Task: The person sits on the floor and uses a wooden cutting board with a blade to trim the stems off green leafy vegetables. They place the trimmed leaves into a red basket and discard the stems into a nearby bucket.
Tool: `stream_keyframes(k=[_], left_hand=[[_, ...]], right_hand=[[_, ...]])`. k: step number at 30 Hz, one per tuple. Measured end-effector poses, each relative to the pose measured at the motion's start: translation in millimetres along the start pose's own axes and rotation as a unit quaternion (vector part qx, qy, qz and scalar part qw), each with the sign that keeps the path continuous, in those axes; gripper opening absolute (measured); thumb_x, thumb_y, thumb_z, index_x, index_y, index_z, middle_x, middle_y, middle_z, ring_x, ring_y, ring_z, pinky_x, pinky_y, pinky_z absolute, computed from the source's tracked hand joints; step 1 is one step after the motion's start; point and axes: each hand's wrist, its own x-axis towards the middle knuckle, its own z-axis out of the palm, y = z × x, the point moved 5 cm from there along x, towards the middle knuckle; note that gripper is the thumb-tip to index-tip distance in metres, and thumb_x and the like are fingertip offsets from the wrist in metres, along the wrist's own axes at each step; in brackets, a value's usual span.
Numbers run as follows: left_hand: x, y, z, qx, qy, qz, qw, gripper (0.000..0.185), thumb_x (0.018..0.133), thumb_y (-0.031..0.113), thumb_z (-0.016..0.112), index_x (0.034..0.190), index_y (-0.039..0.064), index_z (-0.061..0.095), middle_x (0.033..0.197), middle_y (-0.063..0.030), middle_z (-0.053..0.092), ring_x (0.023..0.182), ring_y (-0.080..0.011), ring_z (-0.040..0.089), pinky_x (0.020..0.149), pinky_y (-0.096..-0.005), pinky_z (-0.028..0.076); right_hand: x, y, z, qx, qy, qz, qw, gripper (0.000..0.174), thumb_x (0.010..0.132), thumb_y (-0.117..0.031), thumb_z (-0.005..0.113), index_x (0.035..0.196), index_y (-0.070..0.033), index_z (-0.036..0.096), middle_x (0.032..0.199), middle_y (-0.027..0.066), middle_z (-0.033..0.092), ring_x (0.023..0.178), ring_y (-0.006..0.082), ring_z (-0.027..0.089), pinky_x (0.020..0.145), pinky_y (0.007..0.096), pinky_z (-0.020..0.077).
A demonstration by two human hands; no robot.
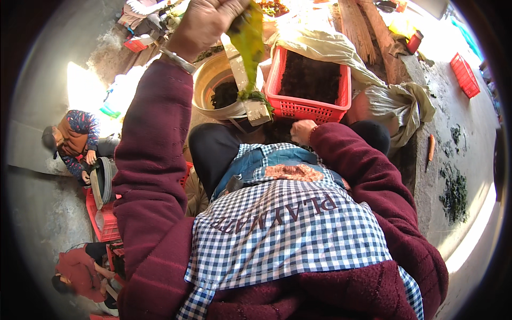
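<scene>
My left hand (202, 26) is raised at the top of the view, its fingers pinched on a long yellow-green seaweed frond (249, 44). The frond hangs down to a pale wooden board (258, 113), where darker green seaweed (256, 97) is draped over the board's near end. That board lies across a whitish bucket (200, 94) with dark seaweed (226, 95) inside. Low between my knees is my right hand (303, 131), fingers curled, just below a red plastic crate (308, 108). Whatever its fingers may hold is hidden. Dark, finely piled material (310, 78) fills much of the crate.
A pale woven sack (400, 106) lies at the crate's right. Beyond are wooden beams (358, 34), a red flask (415, 42) and another red crate (465, 75). An orange-handled knife (431, 148) and seaweed scraps (454, 194) lie rightward. Several people sit leftward, one beside a grey bucket (107, 180).
</scene>
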Motion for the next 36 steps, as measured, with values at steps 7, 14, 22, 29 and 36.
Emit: stream_keyframes(k=[7, 14, 22, 29, 36], left_hand=[[-10.2, -17.5, 57.5, 0.068, -0.083, 0.089, 0.99, 0.017, 0.089, 0.01, 0.055, 0.093, -0.004, 0.063, 0.075, -0.007, 0.064, 0.068, -0.0094, 0.057, 0.063, -0.0271, 0.048], [-13.7, -20.3, 93.4, 0.145, -0.064, 0.118, 0.98, 0.012, 0.089, 0.007, 0.055, 0.094, -0.002, 0.06, 0.078, -0.0069, 0.063, 0.072, -0.0116, 0.059, 0.064, -0.0255, 0.047], [-17.9, -3.1, 83.8, 0.248, 0.0, 0.209, 0.946, 0.026, 0.084, 0.026, 0.065, 0.082, 0.0, 0.06, 0.074, -0.0179, 0.061, 0.068, -0.0303, 0.062, 0.061, -0.036, 0.049], [-73.5, -69.4, 128.1, -0.124, -0.323, -0.199, 0.917, 0.024, 0.092, 0.023, 0.053, 0.099, 0.002, 0.061, 0.08, -0.006, 0.065, 0.064, -0.0112, 0.06, 0.056, -0.0232, 0.047], [-96.4, -111.3, 185.4, -0.672, -0.177, -0.195, 0.692, 0.034, 0.091, 0.021, 0.054, 0.122, 0.008, 0.049, 0.123, -0.0079, 0.054, 0.113, -0.0238, 0.053, 0.093, -0.0453, 0.044]], right_hand=[[-80.7, -3.3, -197.1, 0.405, 0.531, -0.07, 0.741, 0.017, 0.079, -0.012, 0.07, 0.092, -0.003, 0.064, 0.069, 0.0015, 0.06, 0.057, 0.0077, 0.052, 0.052, 0.0214, 0.0429], [-87.8, -32.0, -224.0, 0.507, 0.527, -0.084, 0.676, 0.024, 0.079, -0.009, 0.07, 0.098, 0.001, 0.061, 0.078, 0.0034, 0.065, 0.067, 0.005, 0.057, 0.06, 0.0207, 0.0482], [-89.1, -14.3, -217.4, 0.549, 0.508, -0.072, 0.66, 0.017, 0.083, -0.004, 0.064, 0.098, 0.002, 0.06, 0.084, 0.0044, 0.066, 0.075, 0.0078, 0.061, 0.067, 0.0218, 0.0507], [-92.4, -5.0, -214.3, 0.637, 0.447, -0.047, 0.627, 0.016, 0.09, -0.014, 0.058, 0.1, -0.003, 0.063, 0.082, -0.001, 0.064, 0.066, 0.0034, 0.055, 0.058, 0.0185, 0.045], [-79.7, 0.1, -186.1, 0.768, 0.383, -0.043, 0.512, 0.017, 0.09, -0.014, 0.057, 0.101, -0.001, 0.059, 0.079, 0.0023, 0.061, 0.064, 0.0061, 0.056, 0.058, 0.0213, 0.0474]])
